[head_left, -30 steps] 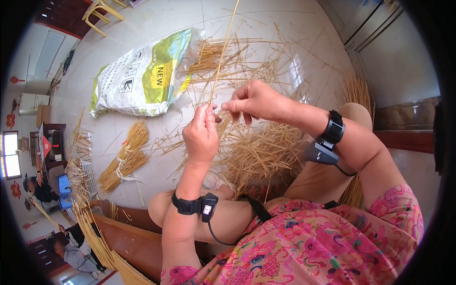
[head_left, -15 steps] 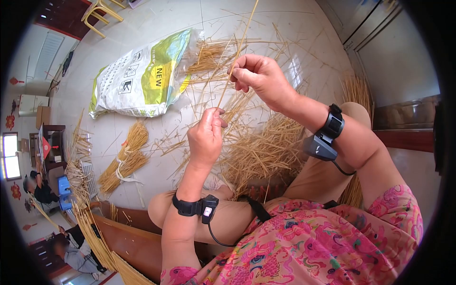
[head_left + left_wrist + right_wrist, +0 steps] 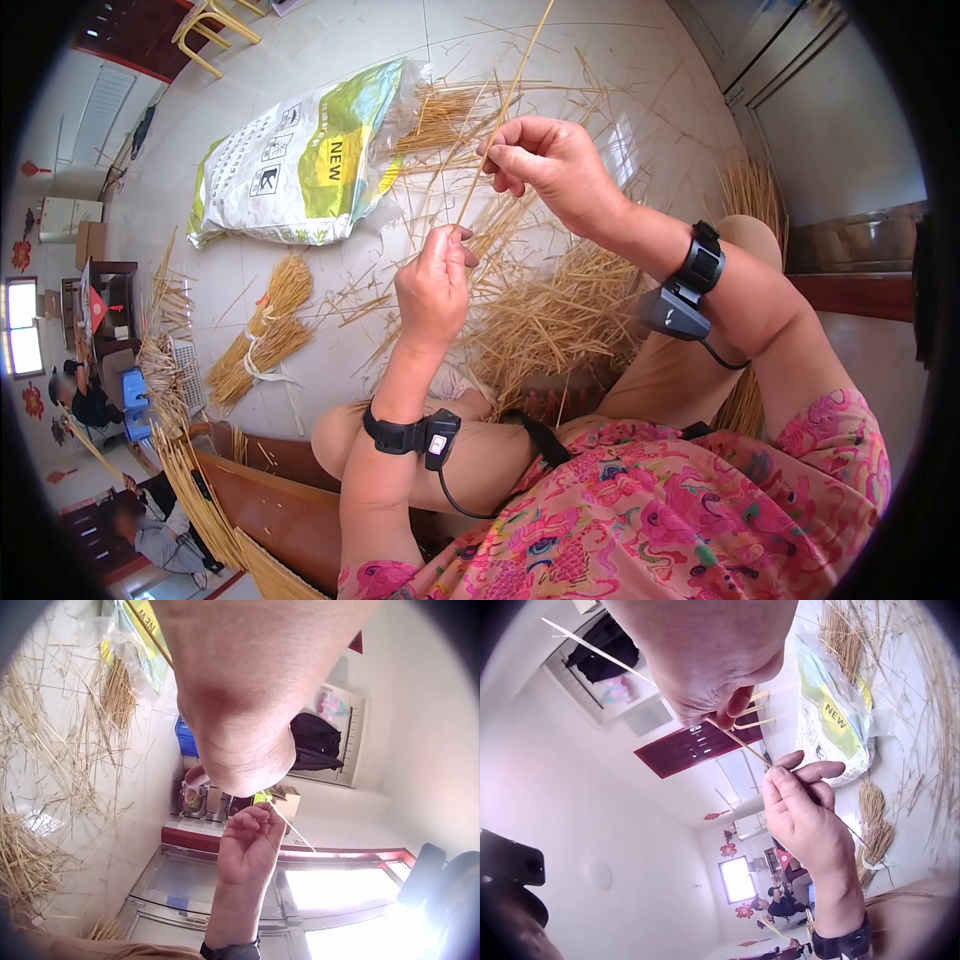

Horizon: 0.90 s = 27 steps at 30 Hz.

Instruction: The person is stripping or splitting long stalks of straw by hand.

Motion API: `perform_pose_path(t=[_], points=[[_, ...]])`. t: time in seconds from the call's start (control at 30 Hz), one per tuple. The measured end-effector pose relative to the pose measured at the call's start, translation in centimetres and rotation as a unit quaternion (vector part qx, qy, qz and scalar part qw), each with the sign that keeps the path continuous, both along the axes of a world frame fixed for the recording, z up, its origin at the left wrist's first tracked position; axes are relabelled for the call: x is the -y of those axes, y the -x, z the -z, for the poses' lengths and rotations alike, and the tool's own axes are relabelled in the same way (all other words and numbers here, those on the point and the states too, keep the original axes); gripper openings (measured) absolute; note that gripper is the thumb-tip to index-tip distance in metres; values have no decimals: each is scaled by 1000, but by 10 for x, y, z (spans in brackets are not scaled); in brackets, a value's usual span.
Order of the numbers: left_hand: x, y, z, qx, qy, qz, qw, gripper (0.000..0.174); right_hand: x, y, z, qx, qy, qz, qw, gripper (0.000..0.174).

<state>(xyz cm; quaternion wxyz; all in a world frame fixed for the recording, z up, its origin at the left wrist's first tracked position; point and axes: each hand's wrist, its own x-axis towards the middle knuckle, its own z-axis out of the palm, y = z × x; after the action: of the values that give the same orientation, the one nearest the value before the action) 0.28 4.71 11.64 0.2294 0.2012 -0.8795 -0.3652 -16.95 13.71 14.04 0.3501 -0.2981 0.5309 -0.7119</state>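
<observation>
A single long straw stalk (image 3: 513,90) slants up and to the right between the two hands in the head view. Its lower end is pinched by the left hand (image 3: 433,290), thumb against the fingers. Higher along the same stalk, the right hand (image 3: 560,170) pinches it between thumb and forefinger. In the right wrist view, the stalk (image 3: 739,742) spans the short gap from the right hand (image 3: 712,660) to the left hand (image 3: 806,817). The left wrist view shows the right hand (image 3: 251,844) beyond the left hand (image 3: 232,705).
Loose straw (image 3: 555,320) lies heaped on the floor below the hands. A white and green bag (image 3: 300,160) is at the upper left, with a tied straw bundle (image 3: 265,330) below it. A wooden bench (image 3: 270,500), a yellow stool (image 3: 215,30) and two people stand around at the left.
The right hand has moved up and away from the left hand and now pinches the stalk. The stalk leans further right, and the left hand has shifted slightly right.
</observation>
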Motion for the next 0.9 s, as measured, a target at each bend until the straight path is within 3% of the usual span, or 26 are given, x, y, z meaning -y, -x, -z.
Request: perform_pose_path(t=[0.17,0.27,0.37,0.57,0.67,0.8,0.9], points=[[0,0,0,0,-6,6,1000,20,0,-1,-1,16,8,1,1000,8],[0,0,1,-8,-10,8,1000,19,1,3,6,100,30,-57,993,9],[3,-1,6,-23,-3,39,999,10,0,1,8,275,42,-127,952,9],[0,0,8,-58,18,29,998,9,-2,-12,-3,359,6,-124,925,13],[0,0,7,-60,27,18,998,8,-3,-14,4,323,-40,-129,937,13],[0,1,8,-62,49,11,997,7,-8,-20,6,131,-109,-215,961,11],[-1,3,4,-62,40,-2,997,11,-9,-20,7,8,-196,-303,933,12]])
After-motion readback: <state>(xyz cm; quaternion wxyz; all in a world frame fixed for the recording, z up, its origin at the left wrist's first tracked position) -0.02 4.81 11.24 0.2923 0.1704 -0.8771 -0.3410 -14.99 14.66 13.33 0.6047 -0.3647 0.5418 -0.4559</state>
